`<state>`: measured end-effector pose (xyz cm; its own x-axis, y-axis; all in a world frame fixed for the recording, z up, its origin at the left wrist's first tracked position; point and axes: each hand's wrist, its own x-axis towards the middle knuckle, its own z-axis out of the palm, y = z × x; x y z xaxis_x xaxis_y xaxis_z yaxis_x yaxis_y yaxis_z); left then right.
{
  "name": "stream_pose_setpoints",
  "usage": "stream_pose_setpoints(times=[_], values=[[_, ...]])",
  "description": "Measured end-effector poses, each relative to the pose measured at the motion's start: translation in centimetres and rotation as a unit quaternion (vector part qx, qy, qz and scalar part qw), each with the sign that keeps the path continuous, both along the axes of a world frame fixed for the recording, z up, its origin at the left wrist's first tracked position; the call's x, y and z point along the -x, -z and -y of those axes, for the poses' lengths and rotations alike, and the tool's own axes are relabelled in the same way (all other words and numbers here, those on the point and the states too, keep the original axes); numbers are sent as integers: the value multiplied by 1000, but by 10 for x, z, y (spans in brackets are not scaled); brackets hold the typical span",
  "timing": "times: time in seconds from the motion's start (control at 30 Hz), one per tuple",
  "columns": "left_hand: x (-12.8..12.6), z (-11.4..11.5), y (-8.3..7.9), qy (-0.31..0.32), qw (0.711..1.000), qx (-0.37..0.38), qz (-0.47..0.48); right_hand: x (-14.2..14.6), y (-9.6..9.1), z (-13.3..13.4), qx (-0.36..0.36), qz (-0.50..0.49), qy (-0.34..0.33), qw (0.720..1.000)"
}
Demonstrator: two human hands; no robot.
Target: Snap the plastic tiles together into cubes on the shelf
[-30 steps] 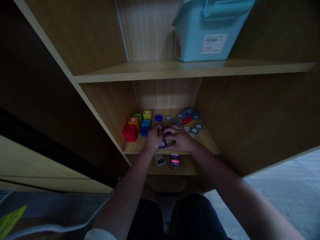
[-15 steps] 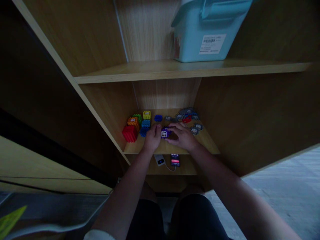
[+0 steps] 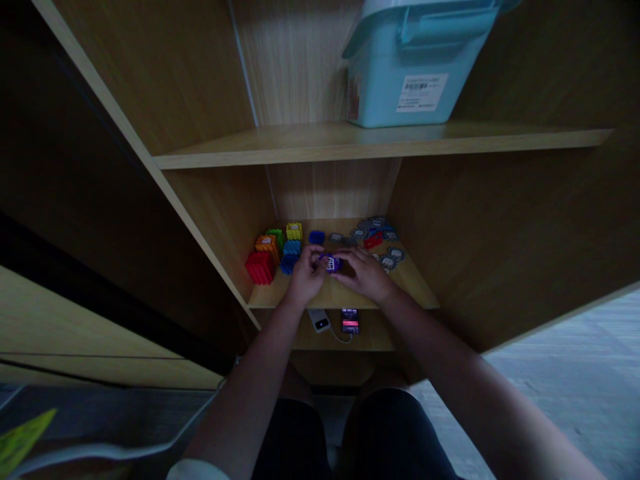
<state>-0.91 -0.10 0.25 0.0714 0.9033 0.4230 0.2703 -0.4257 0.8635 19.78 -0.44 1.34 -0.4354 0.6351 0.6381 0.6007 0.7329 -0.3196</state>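
Observation:
Between my two hands, above the front part of the middle shelf, is a small purple toy block [image 3: 332, 264] with a white window grid on its face. My left hand [image 3: 307, 272] grips its left side, thumb near the window face. On its right side, the curved fingers and thumb of my right hand [image 3: 364, 270] close round it. Stacked coloured blocks stand left of my hands: a red block [image 3: 260, 267], an orange block [image 3: 267, 247], a yellow block [image 3: 294, 231] and a dark blue block [image 3: 289, 264]. A flat blue piece [image 3: 317, 237] lies behind my hands.
Grey pieces [image 3: 389, 259] and a red piece [image 3: 373, 240] lie at the shelf's right side. A light blue bin [image 3: 400, 80] stands on the upper shelf [image 3: 300, 143]. Below are a phone [image 3: 351, 321] and a white power bank [image 3: 320, 321] joined by a cable.
The purple block has turned between my hands, so its window face now shows at a different angle. My left fingers have shifted their hold on it. The view has tilted slightly.

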Motion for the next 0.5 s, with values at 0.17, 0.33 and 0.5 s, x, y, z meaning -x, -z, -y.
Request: stream_pose_setpoints(times=[0.17, 0.33, 0.5], values=[[2, -3, 4, -1, 1000, -1, -10, -1, 3, -3, 7, -38, 15, 999], [1, -6, 7, 11, 1000, -7, 0, 0, 4, -5, 2, -65, 7, 998], [1, -6, 5, 2, 1000, 10, 6, -1, 3, -6, 15, -64, 28, 997]])
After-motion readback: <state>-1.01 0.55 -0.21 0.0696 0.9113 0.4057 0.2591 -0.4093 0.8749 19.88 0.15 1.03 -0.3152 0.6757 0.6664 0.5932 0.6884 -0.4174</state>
